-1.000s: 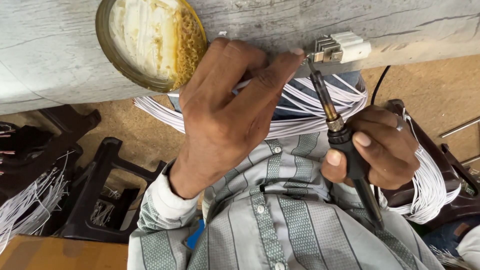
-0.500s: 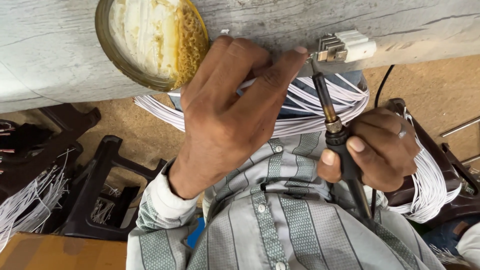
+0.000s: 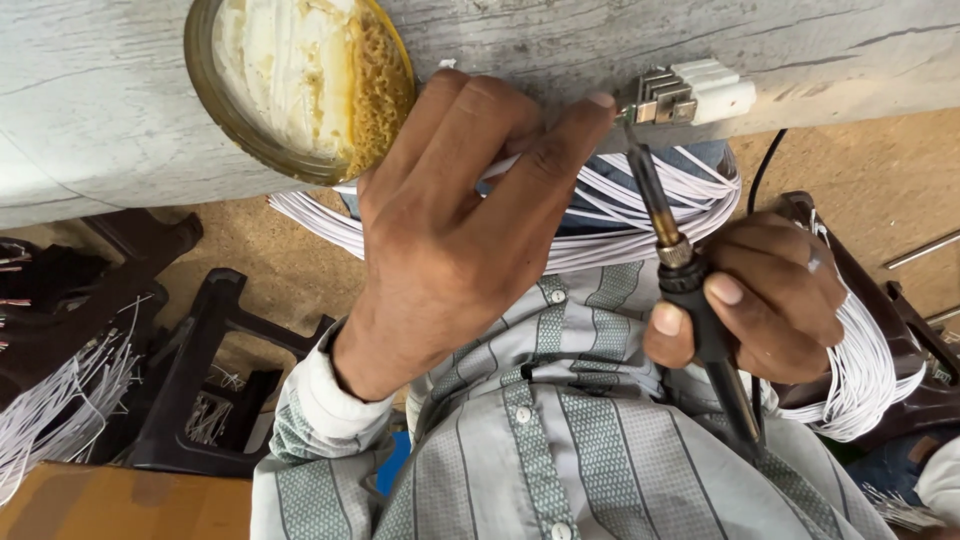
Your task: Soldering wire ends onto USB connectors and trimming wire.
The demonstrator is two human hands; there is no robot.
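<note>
The right hand [image 3: 770, 310] is closed around the black handle of a soldering iron [image 3: 690, 290], its tip raised to the metal pins of a small white connector [image 3: 690, 92] that sits at the edge of the grey surface [image 3: 120, 110]. The left hand [image 3: 450, 240] reaches up beside it, fingers pressed together against the surface edge just left of the connector. It appears to pinch a thin white wire end there, but what the grip holds is hidden by the fingers, so it cannot be told for certain.

A round tin [image 3: 300, 80] of yellowish paste stands on the surface, well to the left of the connector. A thick bundle of white wires [image 3: 620, 210] lies across the lap beneath both hands, and more wires [image 3: 870, 370] hang over a dark stool at the right.

Judging from this, the joint at the connector is in progress: tip and pins are touching or nearly so. The many loose wires suggest that much soldering is left.
</note>
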